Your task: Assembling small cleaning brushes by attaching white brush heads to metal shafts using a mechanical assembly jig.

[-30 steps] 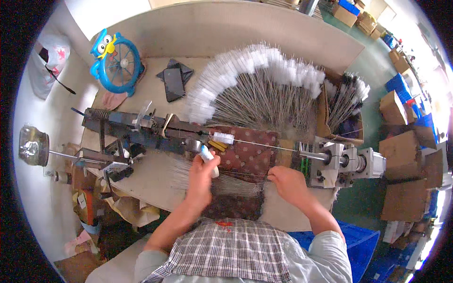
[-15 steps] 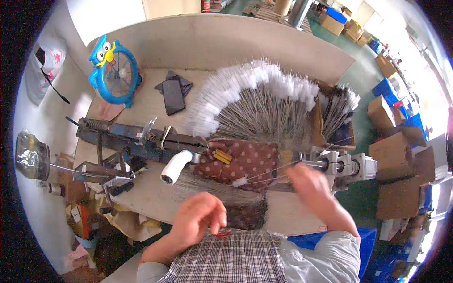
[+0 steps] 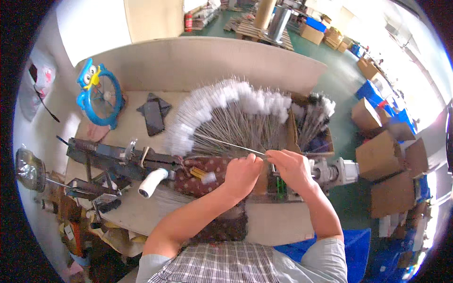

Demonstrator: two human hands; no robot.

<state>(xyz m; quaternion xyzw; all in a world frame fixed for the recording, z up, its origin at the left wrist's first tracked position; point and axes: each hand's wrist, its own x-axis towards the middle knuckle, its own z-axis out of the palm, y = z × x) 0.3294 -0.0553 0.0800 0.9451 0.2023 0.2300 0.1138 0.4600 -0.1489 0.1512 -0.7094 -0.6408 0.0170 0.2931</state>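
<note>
Hands met above the workbench (image 3: 283,226), beside the machine (image 3: 118,158). Left hand (image 3: 243,172) was curled into a loose fist; right hand (image 3: 292,167) pinched one thin wire brush (image 3: 226,143), which slanted up-left toward the fanned pile of white-tipped brushes (image 3: 236,108).

The wire brush (image 3: 222,141) pinched by the right hand (image 3: 291,167) and left hand (image 3: 241,173) has a thin, bright metal stem and a fluffy white bristle tip, like the fanned brush pile (image 3: 231,113). The machine (image 3: 118,158) is dark, dull metal with a smooth white plastic handle (image 3: 152,182). The worktop (image 3: 132,212) looks matt pale wood. The patterned cloth (image 3: 207,174) is soft, the fan (image 3: 101,94) glossy blue plastic, the boxes (image 3: 377,151) rough brown cardboard.
</note>
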